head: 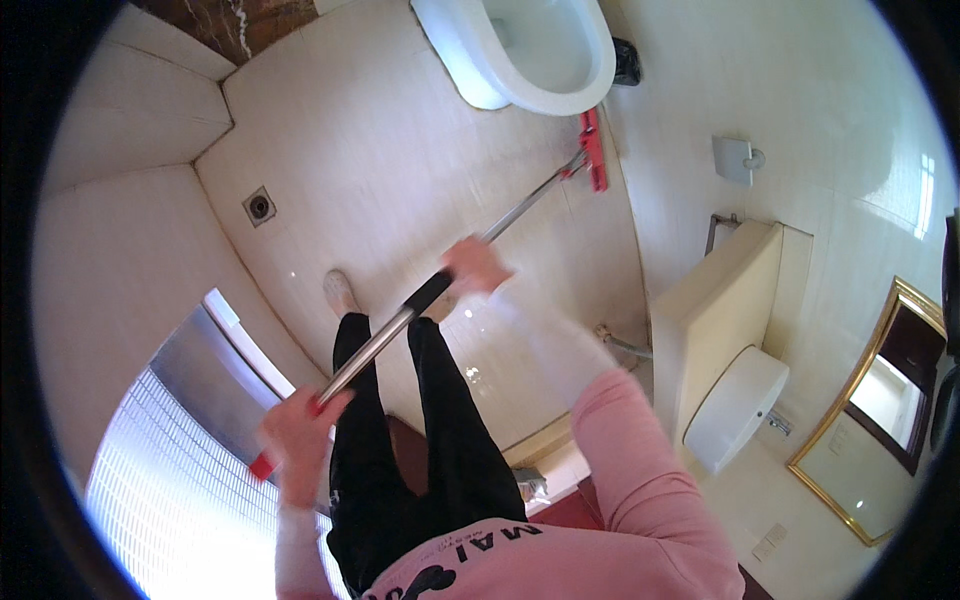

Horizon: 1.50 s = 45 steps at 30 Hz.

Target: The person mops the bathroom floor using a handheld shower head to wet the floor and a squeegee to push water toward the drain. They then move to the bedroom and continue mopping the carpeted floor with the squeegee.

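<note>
A mop with a red head point(594, 151) and a metal pole point(367, 354) slants across the view. My left hand point(298, 439) is closed around the pole's red-ended grip at the lower left. My right hand point(476, 266) grips the pole farther down, just past its black sleeve, and looks slightly blurred. The mop head rests on the tiled floor point(405, 165) by the right wall, with one end beside the rim of the white toilet point(555, 75). Its underside is hidden.
A floor drain point(259, 207) lies at the left. Behind the toilet's side is a black bag point(627, 61). On the right are a paper holder point(733, 159), a partition ledge point(720, 285), a white basin point(736, 409) and a gold-framed mirror point(844, 420). A hose point(626, 345) runs low by the partition.
</note>
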Each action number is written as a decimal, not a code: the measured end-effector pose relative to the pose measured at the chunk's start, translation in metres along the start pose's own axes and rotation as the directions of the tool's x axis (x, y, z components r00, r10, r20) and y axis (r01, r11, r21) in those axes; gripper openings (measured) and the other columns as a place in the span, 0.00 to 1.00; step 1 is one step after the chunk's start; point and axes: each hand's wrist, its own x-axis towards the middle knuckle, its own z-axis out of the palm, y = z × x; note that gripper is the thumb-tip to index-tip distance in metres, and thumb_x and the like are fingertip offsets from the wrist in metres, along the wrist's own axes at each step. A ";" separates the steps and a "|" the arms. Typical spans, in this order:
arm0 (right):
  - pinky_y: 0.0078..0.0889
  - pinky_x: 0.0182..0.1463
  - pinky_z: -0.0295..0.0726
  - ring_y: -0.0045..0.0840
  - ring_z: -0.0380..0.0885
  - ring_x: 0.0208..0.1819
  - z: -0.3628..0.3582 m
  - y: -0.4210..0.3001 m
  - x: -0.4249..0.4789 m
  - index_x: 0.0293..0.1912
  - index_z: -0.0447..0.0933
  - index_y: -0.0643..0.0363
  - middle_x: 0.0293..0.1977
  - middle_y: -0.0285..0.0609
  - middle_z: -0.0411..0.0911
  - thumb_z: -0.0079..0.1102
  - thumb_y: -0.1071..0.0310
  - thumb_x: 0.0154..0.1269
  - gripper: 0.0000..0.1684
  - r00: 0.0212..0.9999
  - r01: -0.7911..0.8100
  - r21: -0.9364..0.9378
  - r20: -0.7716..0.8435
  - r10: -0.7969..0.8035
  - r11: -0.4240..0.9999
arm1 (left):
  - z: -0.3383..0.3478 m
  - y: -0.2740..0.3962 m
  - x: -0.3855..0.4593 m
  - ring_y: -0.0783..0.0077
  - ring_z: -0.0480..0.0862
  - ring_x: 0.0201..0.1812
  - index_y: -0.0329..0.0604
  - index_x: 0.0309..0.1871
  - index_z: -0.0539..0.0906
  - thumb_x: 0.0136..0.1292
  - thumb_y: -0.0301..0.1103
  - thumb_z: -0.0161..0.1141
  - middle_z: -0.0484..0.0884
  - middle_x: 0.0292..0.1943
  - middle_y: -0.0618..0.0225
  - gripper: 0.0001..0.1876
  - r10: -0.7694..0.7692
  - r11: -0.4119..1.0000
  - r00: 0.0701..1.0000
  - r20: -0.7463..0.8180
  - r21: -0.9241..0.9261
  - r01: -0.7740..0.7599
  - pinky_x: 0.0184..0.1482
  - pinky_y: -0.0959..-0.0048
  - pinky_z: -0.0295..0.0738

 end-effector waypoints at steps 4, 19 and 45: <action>0.42 0.43 0.74 0.38 0.77 0.37 -0.006 0.133 -0.017 0.22 0.76 0.53 0.27 0.44 0.77 0.58 0.69 0.43 0.02 0.982 -0.043 -0.103 -0.186 0.024 0.994 | 0.056 0.077 0.033 0.56 0.80 0.26 0.42 0.33 0.73 0.56 0.44 0.61 0.78 0.26 0.59 0.15 0.419 0.900 0.908 0.024 -0.141 -0.412 0.26 0.62 0.74; 0.51 0.48 0.64 0.37 0.76 0.36 0.027 -0.147 0.039 0.21 0.78 0.50 0.24 0.42 0.76 0.64 0.64 0.33 0.08 0.992 0.123 0.194 0.017 -0.129 0.973 | -0.056 -0.117 -0.054 0.61 0.82 0.36 0.45 0.43 0.75 0.59 0.38 0.60 0.81 0.36 0.60 0.12 -0.058 0.991 0.975 0.217 0.128 0.030 0.42 0.62 0.78; 0.43 0.32 0.72 0.41 0.77 0.27 0.162 -0.049 -0.077 0.18 0.76 0.55 0.17 0.47 0.73 0.57 0.66 0.43 0.06 0.967 -0.106 0.172 -0.211 0.141 0.979 | 0.085 -0.061 -0.044 0.61 0.75 0.20 0.44 0.20 0.75 0.52 0.52 0.65 0.75 0.18 0.64 0.21 0.202 0.953 0.978 0.050 0.218 -0.208 0.20 0.65 0.67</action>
